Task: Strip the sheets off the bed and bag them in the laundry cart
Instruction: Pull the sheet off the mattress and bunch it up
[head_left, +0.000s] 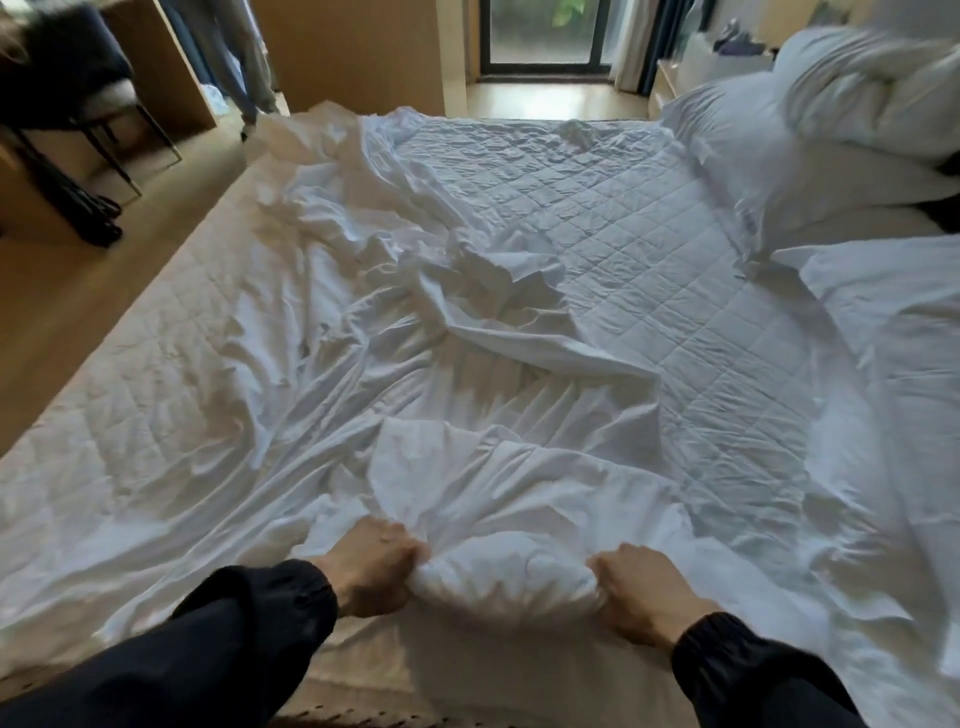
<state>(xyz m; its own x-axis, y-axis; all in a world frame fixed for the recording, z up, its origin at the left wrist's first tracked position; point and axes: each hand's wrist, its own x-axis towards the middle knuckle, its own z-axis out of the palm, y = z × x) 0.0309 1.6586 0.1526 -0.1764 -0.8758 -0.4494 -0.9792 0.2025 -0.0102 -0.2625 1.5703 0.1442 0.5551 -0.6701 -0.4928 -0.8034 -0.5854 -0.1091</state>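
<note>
The sheet (467, 332) lay loose and rumpled over the near and left part of the bed, peeled back from the quilted mattress pad (597, 223). A wad of it was bunched at the near edge. The left grip (371, 569) and the right grip (641, 592) were each clamped on that wad, one at either end, fingers curled into the cloth.

The likeliest trouble seemed to be a snag. If the far corner (311, 122) was caught under the mattress, a hard pull could drag the pad askew or strain the seam. The pillows (769, 156) at the right might also pin an edge. A second white cloth (893, 332) lay just beside the sheet on the right and could be gathered up with it by mistake. Trailing cloth could slip to the floor (78, 291) and end up underfoot.

The laundry cart was nowhere in view. The fingertips were buried in the folds, and the dark sleeves (208, 654) hid the bed's near edge. Whether the sheet ran under the pillows could not be told. The white heap (878, 67) at the upper right was blurred, and a person's legs (234, 57) beyond the bed were cut off at the top.
</note>
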